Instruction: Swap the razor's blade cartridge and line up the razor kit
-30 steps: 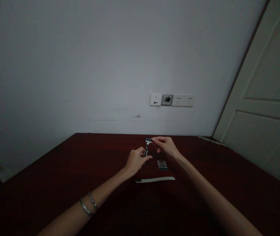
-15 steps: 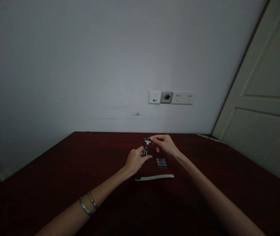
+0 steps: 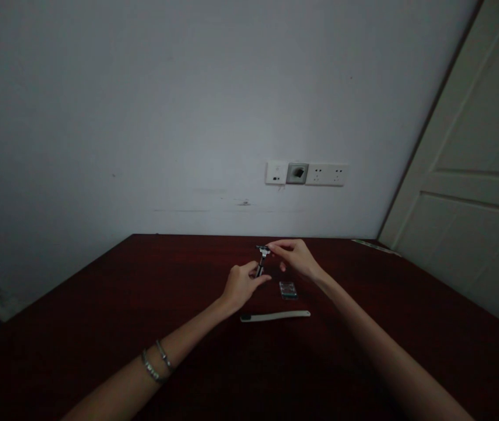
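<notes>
Jutting from left hand (image 3: 239, 283): razor (image 3: 262, 260)

The razor (image 3: 262, 259) is showing off a shiny silver neck, a dark-topped head (image 3: 263, 248) and a dark handle (image 3: 259, 270) with a pale streak. It's standing head-up, leaning a bit right, over the worktop (image 3: 179, 275). Left fingers (image 3: 264, 279) are gripping the handle, right fingers (image 3: 276, 249) are pinching the head's right end.
</notes>
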Demonstrator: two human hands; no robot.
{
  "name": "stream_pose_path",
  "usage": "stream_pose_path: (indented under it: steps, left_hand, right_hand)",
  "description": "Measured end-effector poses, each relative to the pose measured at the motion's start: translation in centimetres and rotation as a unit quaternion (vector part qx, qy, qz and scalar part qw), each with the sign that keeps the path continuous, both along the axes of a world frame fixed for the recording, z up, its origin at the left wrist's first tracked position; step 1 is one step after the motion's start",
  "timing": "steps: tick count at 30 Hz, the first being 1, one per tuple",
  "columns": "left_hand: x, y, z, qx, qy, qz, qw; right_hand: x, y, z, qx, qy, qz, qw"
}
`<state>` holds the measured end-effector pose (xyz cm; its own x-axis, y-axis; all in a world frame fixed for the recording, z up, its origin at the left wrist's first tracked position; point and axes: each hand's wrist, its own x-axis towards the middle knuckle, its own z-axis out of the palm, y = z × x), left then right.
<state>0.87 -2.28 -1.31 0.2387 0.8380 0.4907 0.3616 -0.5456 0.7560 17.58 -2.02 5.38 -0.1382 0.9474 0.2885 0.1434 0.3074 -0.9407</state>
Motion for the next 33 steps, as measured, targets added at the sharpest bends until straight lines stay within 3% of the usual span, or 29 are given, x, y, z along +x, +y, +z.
stream_pose_path:
  steps: [18,33]
  left_hand:
    - [-0.07,0.00,0.19,0.015,0.003,0.000,1.000]
    - [-0.15,-0.54,0.58,0.032,0.050,0.000,0.998]
  right_hand:
    - [-0.06,-0.26,0.20,0.001,-0.002,0.005,1.000]
    - [0.21,-0.33,0.20,0.056,-0.080,0.023,0.995]
